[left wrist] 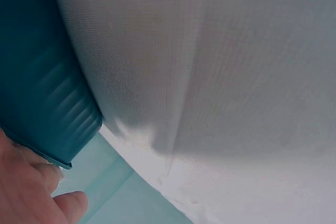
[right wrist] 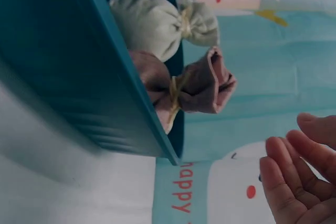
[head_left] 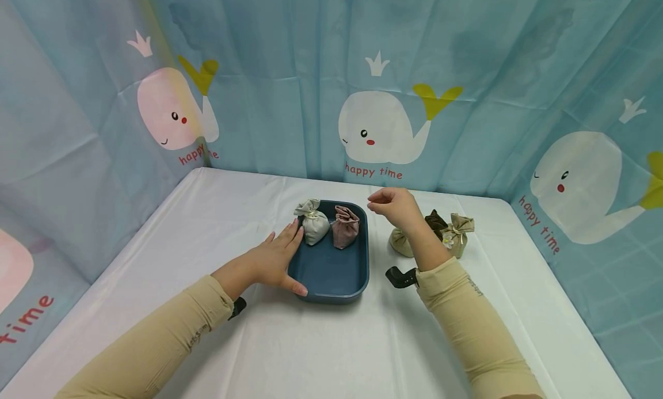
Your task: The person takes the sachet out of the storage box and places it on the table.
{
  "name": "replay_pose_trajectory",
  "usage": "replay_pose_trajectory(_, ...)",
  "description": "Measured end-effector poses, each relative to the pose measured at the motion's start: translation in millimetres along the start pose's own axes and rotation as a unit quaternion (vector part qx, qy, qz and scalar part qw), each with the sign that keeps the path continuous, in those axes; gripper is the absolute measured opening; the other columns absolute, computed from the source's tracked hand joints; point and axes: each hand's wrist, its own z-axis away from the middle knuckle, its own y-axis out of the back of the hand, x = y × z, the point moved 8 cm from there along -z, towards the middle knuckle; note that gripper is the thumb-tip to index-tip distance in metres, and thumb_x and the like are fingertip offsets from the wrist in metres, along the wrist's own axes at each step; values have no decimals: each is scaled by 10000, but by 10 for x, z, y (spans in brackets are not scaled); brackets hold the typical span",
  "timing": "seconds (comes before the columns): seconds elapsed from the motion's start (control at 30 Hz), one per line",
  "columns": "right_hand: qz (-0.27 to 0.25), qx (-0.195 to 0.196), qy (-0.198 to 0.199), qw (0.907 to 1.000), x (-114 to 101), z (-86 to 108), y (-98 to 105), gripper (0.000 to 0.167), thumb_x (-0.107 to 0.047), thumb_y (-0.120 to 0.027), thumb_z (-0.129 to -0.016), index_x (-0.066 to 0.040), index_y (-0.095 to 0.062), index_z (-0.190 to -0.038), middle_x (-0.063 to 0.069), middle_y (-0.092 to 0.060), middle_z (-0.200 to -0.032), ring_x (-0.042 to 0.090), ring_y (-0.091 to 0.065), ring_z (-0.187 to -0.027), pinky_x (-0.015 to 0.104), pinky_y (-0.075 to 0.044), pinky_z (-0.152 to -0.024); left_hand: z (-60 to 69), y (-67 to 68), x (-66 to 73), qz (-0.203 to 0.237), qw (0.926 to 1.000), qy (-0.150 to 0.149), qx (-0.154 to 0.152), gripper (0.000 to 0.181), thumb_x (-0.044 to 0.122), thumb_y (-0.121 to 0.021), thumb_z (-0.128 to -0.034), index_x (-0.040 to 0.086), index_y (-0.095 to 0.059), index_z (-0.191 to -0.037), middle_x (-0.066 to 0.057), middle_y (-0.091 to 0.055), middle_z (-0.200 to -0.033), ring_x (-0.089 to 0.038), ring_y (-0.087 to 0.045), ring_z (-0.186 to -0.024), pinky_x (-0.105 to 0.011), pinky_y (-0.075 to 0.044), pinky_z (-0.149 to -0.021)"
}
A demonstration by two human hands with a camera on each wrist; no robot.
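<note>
A blue tray (head_left: 331, 272) holds a pale green pouch (head_left: 315, 226) and a mauve pouch (head_left: 345, 227), side by side at its far end. My left hand (head_left: 274, 258) rests on the tray's left rim with its fingers spread; the left wrist view shows part of that hand (left wrist: 31, 187) at the tray's edge. My right hand (head_left: 401, 209) is in the air beyond the tray's right rim, fingers slightly bent, holding nothing. In the right wrist view that hand (right wrist: 302, 171) is apart from the mauve pouch (right wrist: 202, 85) and the pale green pouch (right wrist: 152, 24).
Right of the tray, partly behind my right forearm, stand an olive pouch (head_left: 401, 242), a dark brown pouch (head_left: 436, 221) and a tan pouch (head_left: 458, 235) with a small white flower by it. A whale-print curtain (head_left: 259, 122) hangs behind the white-covered table (head_left: 290, 353).
</note>
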Motion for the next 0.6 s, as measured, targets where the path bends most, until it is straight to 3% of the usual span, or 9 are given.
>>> replay_pose_trajectory(0.4,651,-739,65,9951,-6,-150,-291,283,-199,-656,-850,-75,-668,-1104,105,-658,-1049,245,-609,-959,405,-483,-823,12,8,3,74,10000,-6,3,1356,852,-541,-535,53,35,-1466,-119,142,-1515,-254,62,-1396,-533,-100,-1080)
replay_pose_trajectory(0.6,594,-835,-182,9946,6,-184,-357,271,-203,-668,-839,-84,-674,-1083,90,-653,-1063,243,-606,-965,391,-484,-824,12,19,9,52,10000,-35,40,1371,878,-509,-513,49,23,-1467,-126,133,-1515,-264,49,-1397,-536,-105,-1079)
